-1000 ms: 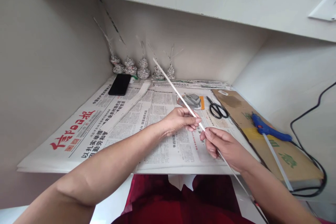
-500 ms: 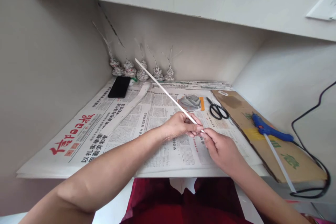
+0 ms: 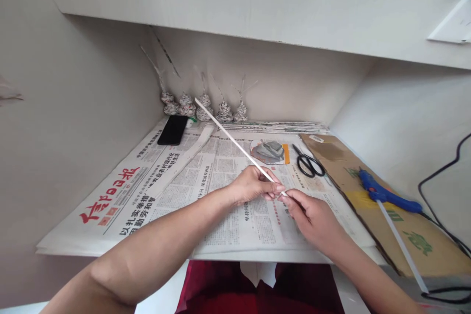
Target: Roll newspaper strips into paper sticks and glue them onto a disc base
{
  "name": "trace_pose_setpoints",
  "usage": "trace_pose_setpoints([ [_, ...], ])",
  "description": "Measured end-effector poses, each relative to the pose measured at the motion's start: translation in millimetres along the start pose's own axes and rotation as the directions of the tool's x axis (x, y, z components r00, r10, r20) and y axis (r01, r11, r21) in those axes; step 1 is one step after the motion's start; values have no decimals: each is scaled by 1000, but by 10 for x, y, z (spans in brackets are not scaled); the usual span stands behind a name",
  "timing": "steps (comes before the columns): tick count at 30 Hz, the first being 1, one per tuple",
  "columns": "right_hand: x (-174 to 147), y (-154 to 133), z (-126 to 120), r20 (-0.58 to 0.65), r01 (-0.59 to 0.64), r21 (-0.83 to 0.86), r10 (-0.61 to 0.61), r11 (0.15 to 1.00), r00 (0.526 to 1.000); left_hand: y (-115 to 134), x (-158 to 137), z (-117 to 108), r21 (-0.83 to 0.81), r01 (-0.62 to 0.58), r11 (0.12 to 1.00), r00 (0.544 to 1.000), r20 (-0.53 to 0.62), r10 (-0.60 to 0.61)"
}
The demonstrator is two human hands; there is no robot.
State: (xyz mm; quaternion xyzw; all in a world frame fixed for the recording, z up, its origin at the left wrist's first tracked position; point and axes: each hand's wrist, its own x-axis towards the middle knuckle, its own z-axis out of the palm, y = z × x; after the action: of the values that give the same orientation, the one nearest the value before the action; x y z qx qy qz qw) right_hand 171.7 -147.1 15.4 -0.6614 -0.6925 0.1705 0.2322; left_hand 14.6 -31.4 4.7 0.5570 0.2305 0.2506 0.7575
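A thin white rolled-paper stick [image 3: 235,141] slants up and to the left over the newspaper [image 3: 224,225]. My left hand [image 3: 255,185] is closed around it near its lower end, thumb on top. At the very tip, the fingers of my right hand [image 3: 305,211] are pinched together on the same stick. The two hands almost touch, and the fingertips partly hide the stick's end. Beyond the hands lie a stack of grey pieces [image 3: 270,151] on a round card with an orange edge, and a pair of black-handled scissors [image 3: 309,163].
Several woven paper gourd shapes [image 3: 223,111] stand along the back wall, beside a bundle of paper sticks [image 3: 272,127]. A black phone [image 3: 172,130] lies at left. On cardboard [image 3: 331,157] at right rests a blue glue gun [image 3: 386,191] with its cord. An overhanging panel [image 3: 235,5] crosses above.
The view has tilted upward a little, so everything sits slightly lower. Both hands keep their hold on the paper stick, with hardly any movement between them.
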Motion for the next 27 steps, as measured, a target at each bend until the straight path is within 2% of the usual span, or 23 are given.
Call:
trace_pose_setpoints([
  [3,8,34,28,-48,2,-45,-4,999,999,-22,25,-24,-29,6,1000,1000,-29,-6],
  [5,4,52,40,-10,-48,57,49,997,999,-31,32,-42,-47,7,999,1000,-25,-8],
  [6,0,58,41,49,-102,172,95,980,994,-31,32,-49,-51,7,999,1000,-17,-7],
  [7,-4,64,38,137,-176,313,139,933,981,-26,29,-54,-52,8,999,1000,-5,-8],
  [9,-10,72,19,345,-343,557,165,756,924,-6,20,-59,-49,17,999,1000,19,-16],
  [10,-10,74,6,425,-410,619,152,670,892,5,15,-59,-47,27,999,999,27,-26],
  [11,-7,76,-7,474,-450,638,141,625,869,16,12,-59,-45,39,998,999,30,-38],
  [12,-1,76,-17,483,-455,624,143,636,864,23,11,-58,-42,49,998,998,27,-48],
  [14,16,75,-23,370,-352,492,174,796,912,23,15,-57,-41,61,997,998,15,-61],
  [16,37,77,-2,127,-159,199,136,967,983,5,24,-55,-49,65,997,998,1,-65],
  [17,48,78,18,15,-74,32,73,997,997,-7,29,-54,-56,64,996,998,0,-64],
  [19,68,77,67,-116,35,-202,-60,979,991,-28,35,-53,-70,57,996,998,4,-57],
  [21,85,63,110,-157,85,-263,-129,961,979,-34,36,-55,-73,51,996,999,2,-51],
  [23,98,34,126,-154,86,-167,-112,982,982,-18,29,-60,-59,54,997,999,-4,-54],
  [25,110,1,105,-47,-6,124,12,992,999,16,15,-64,-40,53,998,999,9,-53],
  [26,115,-13,83,63,-100,316,85,944,994,35,6,-64,-36,47,998,999,24,-47],
  [27,121,-24,57,195,-218,490,137,844,971,55,-4,-63,-36,42,998,998,43,-40],
])
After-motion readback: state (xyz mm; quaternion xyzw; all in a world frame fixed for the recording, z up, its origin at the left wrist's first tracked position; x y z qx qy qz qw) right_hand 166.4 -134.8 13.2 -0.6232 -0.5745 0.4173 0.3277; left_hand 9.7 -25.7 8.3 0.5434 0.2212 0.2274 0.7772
